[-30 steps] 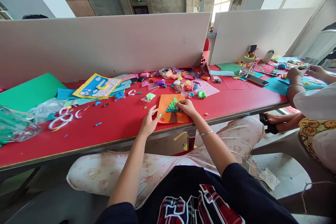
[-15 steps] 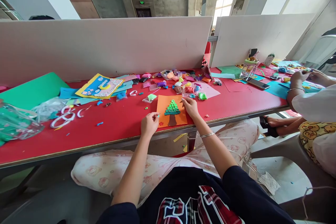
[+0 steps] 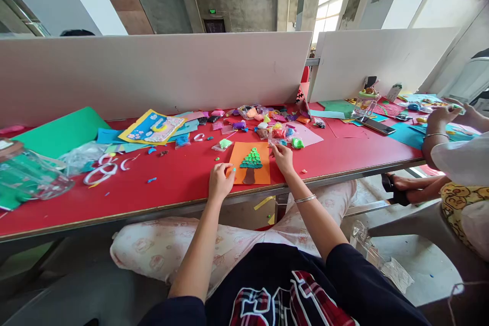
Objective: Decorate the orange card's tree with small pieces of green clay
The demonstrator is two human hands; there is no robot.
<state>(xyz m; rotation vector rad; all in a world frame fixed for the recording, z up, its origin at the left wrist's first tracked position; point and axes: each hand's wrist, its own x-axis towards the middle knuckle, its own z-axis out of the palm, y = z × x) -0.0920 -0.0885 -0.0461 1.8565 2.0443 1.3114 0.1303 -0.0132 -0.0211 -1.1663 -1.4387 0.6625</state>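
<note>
An orange card [image 3: 261, 173] lies on the red table [image 3: 171, 188] near its front edge. On it sits a green clay tree [image 3: 251, 158] with a brown trunk [image 3: 249, 176]. My left hand [image 3: 218, 182] rests at the card's left edge with its fingers curled into a pinch; what they hold is too small to name. My right hand [image 3: 283, 159] is at the card's upper right corner. Its fingertips are pinched together beside small clear bags of coloured clay [image 3: 278, 132], and I cannot make out what they grip.
White divider boards [image 3: 153, 71] wall off the table's far side. A green sheet [image 3: 61, 132], a clear plastic container [image 3: 26, 178], white paper curls [image 3: 101, 170] and a yellow-blue card [image 3: 153, 127] lie left. At the right, another person's hands [image 3: 443, 114] work near a phone [image 3: 376, 125].
My right hand has lifted off the clay tree to the card's upper right corner. My left hand went from flat and spread to curled at the card's left edge. The camera tilted up slightly.
</note>
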